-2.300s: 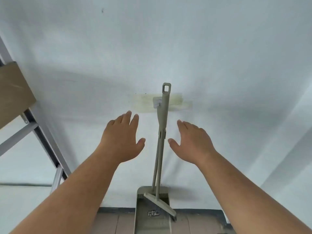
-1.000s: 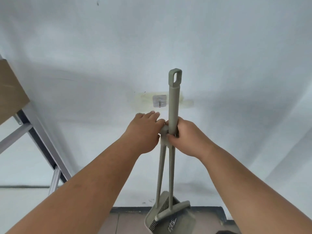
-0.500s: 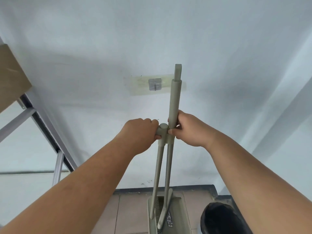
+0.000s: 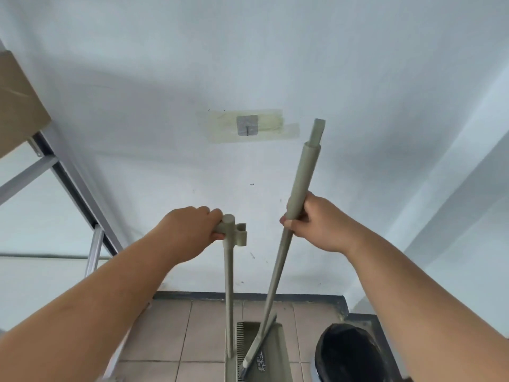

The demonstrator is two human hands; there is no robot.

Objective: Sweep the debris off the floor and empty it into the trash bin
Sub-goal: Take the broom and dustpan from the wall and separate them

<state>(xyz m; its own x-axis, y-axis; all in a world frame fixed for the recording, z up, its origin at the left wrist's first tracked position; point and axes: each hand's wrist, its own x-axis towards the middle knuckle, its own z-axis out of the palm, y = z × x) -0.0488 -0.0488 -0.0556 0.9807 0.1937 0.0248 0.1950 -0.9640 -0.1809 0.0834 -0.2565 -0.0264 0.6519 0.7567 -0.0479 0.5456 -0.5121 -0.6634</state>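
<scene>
A grey-green broom (image 4: 298, 186) and a matching long-handled dustpan (image 4: 229, 285) stand in front of a white wall. My left hand (image 4: 190, 230) is closed around the dustpan's top grip, beside its empty clip. My right hand (image 4: 314, 220) grips the broom handle, which tilts to the right, apart from the dustpan pole. The broom head rests in the dustpan tray (image 4: 278, 351) on the tiled floor. A trash bin (image 4: 347, 354) with a black liner stands at the lower right. No debris shows.
A wall hook on taped backing (image 4: 247, 126) sits above the handles. A metal shelf frame (image 4: 68, 183) with a cardboard box (image 4: 16, 106) stands at the left. A dark baseboard (image 4: 248, 296) runs along the wall, with a corner at the right.
The set came off the wall hook into both hands. In the last half second the broom handle left the clip and swung right, away from the dustpan pole.
</scene>
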